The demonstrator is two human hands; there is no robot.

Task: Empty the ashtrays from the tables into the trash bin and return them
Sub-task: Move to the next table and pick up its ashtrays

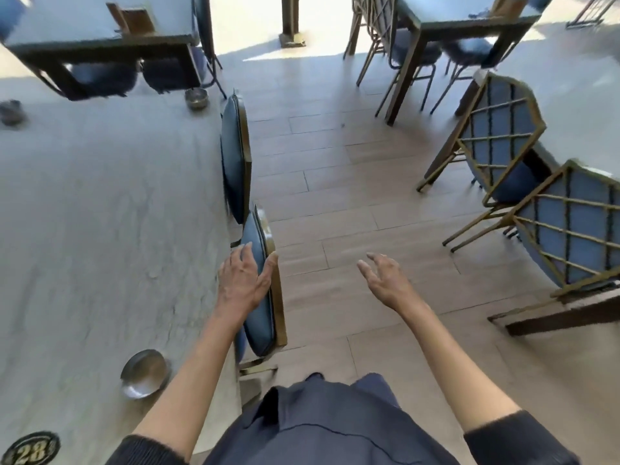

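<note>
Your left hand (pixel 246 280) rests on the top edge of the nearest blue chair back (pixel 260 297), fingers spread over the padded side and thumb hooked over the gold frame. Your right hand (pixel 385 278) hangs free above the wood-plank floor (pixel 335 196), fingers loosely apart and slightly curled, touching and holding nothing. A metal ashtray (pixel 145 373) sits on the grey table (pixel 100 213) beside your left forearm, near a round tag marked 28 (pixel 31 449). A second ashtray (pixel 196 98) stands at that table's far edge; a blurred dark object (pixel 11 111) lies to its left.
</note>
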